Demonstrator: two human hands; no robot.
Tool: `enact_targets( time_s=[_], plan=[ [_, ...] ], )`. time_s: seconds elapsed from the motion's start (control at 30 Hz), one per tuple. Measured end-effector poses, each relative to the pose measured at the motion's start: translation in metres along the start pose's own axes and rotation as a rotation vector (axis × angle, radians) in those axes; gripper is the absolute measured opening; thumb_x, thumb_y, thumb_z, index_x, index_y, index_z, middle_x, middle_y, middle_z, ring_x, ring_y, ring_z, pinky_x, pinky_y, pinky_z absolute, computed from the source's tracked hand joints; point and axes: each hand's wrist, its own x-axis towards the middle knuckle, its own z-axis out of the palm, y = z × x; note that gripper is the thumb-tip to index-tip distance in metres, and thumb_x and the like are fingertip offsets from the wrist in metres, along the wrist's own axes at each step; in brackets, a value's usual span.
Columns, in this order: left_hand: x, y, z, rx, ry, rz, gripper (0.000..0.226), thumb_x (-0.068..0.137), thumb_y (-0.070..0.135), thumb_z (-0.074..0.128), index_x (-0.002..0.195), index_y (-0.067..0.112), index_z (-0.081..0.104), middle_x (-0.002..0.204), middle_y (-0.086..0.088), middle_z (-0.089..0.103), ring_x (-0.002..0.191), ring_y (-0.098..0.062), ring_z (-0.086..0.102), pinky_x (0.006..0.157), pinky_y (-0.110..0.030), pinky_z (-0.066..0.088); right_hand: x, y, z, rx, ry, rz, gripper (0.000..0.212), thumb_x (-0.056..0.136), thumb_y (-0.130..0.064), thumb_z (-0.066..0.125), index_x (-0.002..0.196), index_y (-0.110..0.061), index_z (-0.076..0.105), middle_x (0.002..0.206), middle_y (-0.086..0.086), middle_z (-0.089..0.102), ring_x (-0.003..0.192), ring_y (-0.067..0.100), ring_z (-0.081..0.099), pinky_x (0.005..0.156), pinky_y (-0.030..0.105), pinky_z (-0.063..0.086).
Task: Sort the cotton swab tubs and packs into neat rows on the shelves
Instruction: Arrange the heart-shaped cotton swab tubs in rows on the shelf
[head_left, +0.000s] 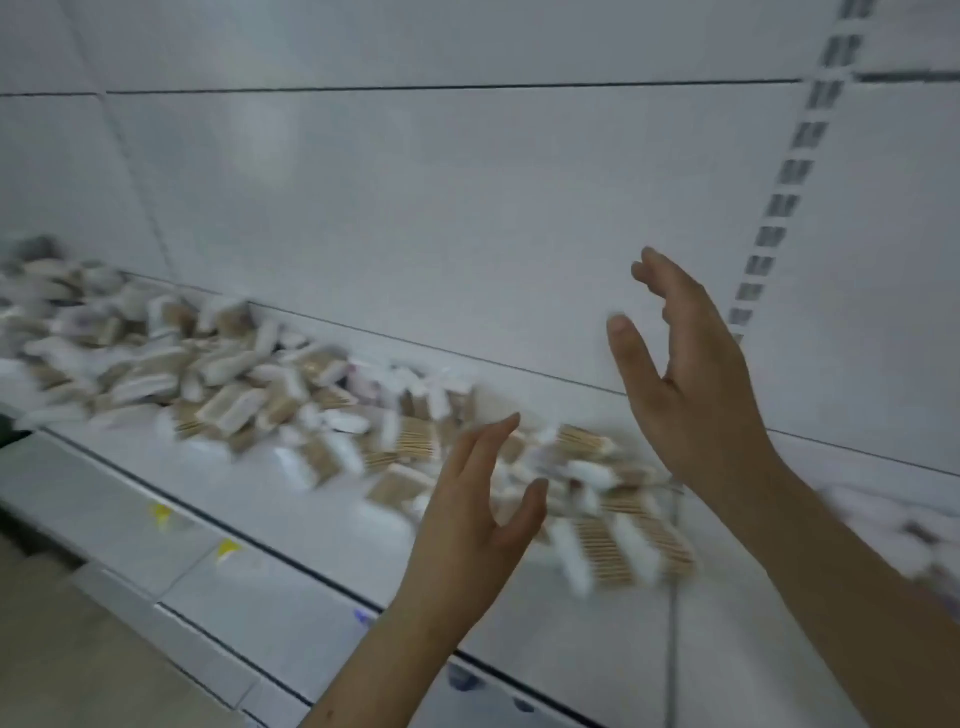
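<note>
Head cam, frame blurred by motion. Far L to centre-R: heap of cotton swab packs (249, 379) lying loose and jumbled on the white shelf (291, 499), no rows, packs overlapping at all angles; pile runs diagonally along the back panel (467, 218) from upper L down toward the hands. Packs look clear w/ tan sticks and white tips; labels unreadable. No tubs that can be made out for sure. Shelf front edge carries small yellow tags (161, 512) and a blue one, text too blurred. Centre: left hand (475, 514) raised over near end of pile, palm facing R, fingers straight and spread wide, thumb apart, holding nothing, not touching packs. R of it: right hand (691, 384) higher up, in front of back panel, palm facing L, fingers loosely extended, empty too. Hands face each other, apart. Far R: slotted upright (795, 171) in the panel; more blurred white packs (883, 514) beyond right forearm.
</note>
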Motion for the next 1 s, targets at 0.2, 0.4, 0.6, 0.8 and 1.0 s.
enact_targets(
  time_s=[0.2, 0.4, 0.6, 0.8, 1.0],
  plan=[
    [-0.008, -0.079, -0.123, 0.049, 0.068, -0.07, 0.056, 0.091, 0.054, 0.052, 0.143, 0.037, 0.043, 0.136, 0.025, 0.044, 0.127, 0.002, 0.047, 0.1, -0.023, 0.047, 0.03, -0.099, 0.132, 0.082, -0.055, -0.097, 0.062, 0.101, -0.051, 0.039, 0.152, -0.018, 0.029, 0.148, -0.007, 0.044, 0.138, 0.005, 0.038, 0.114, 0.034, 0.034],
    [-0.005, -0.143, -0.225, 0.113, 0.131, -0.123, 0.049, 0.095, 0.044, 0.059, 0.142, 0.037, 0.044, 0.134, 0.023, 0.044, 0.126, 0.003, 0.045, 0.098, -0.014, 0.044, 0.066, -0.171, 0.235, 0.145, -0.089, -0.171, 0.058, 0.103, -0.048, 0.039, 0.152, -0.017, 0.03, 0.149, -0.006, 0.042, 0.139, 0.006, 0.037, 0.115, 0.036, 0.033],
    [0.006, -0.2, -0.288, 0.141, 0.235, -0.209, 0.044, 0.094, 0.04, 0.062, 0.136, 0.038, 0.049, 0.129, 0.025, 0.046, 0.123, 0.004, 0.047, 0.093, -0.011, 0.043, 0.106, -0.204, 0.323, 0.172, -0.141, -0.215, 0.059, 0.104, -0.049, 0.036, 0.152, -0.015, 0.032, 0.149, -0.002, 0.043, 0.138, 0.01, 0.039, 0.114, 0.043, 0.036],
    [0.037, -0.267, -0.327, 0.22, 0.281, -0.26, 0.04, 0.092, 0.041, 0.064, 0.13, 0.042, 0.05, 0.126, 0.028, 0.045, 0.122, 0.007, 0.046, 0.098, -0.013, 0.042, 0.145, -0.191, 0.415, 0.147, -0.25, -0.264, 0.06, 0.103, -0.051, 0.036, 0.152, -0.016, 0.03, 0.152, 0.002, 0.039, 0.139, 0.016, 0.038, 0.113, 0.045, 0.037],
    [0.091, -0.328, -0.368, 0.278, 0.291, -0.336, 0.045, 0.093, 0.036, 0.065, 0.136, 0.033, 0.051, 0.127, 0.02, 0.047, 0.122, 0.001, 0.048, 0.097, -0.021, 0.046, 0.195, -0.155, 0.494, 0.101, -0.339, -0.134, 0.062, 0.102, -0.056, 0.033, 0.151, -0.019, 0.03, 0.151, 0.002, 0.037, 0.133, 0.02, 0.045, 0.106, 0.049, 0.043]
  ],
)
